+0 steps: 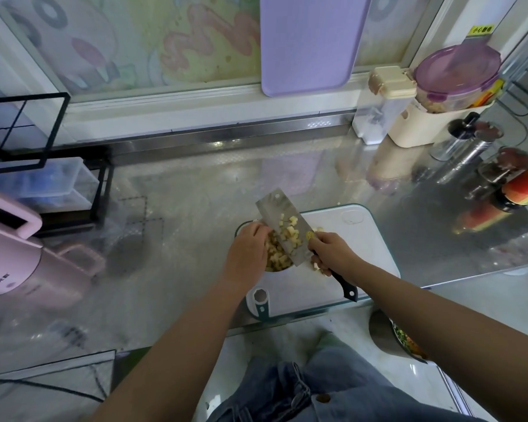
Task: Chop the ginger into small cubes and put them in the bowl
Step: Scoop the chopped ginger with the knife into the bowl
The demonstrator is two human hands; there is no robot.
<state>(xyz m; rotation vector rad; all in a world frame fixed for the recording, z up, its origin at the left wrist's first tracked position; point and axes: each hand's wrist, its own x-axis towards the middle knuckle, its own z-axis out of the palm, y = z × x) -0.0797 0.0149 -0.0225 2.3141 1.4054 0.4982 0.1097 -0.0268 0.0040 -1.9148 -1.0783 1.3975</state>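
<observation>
A cleaver [279, 220] is tilted over a small bowl [279, 268] that stands at the left edge of the white cutting board [363, 239]. Pale yellow ginger cubes [288, 231] cling to the flat of the blade, and more ginger cubes [273, 255] lie in the bowl. My right hand [333, 254] grips the cleaver's black handle. My left hand [247, 254] hovers over the bowl's left side, fingertips at the blade's lower edge among the cubes. The bowl is mostly hidden by hand and blade.
A pink kettle [19, 254] and a black wire rack [25, 132] stand at the left. Jars, bottles [525, 187] and lidded containers [457, 77] crowd the back right. A purple board [311, 41] leans on the wall. The shiny steel counter [180, 208] spreads around the board.
</observation>
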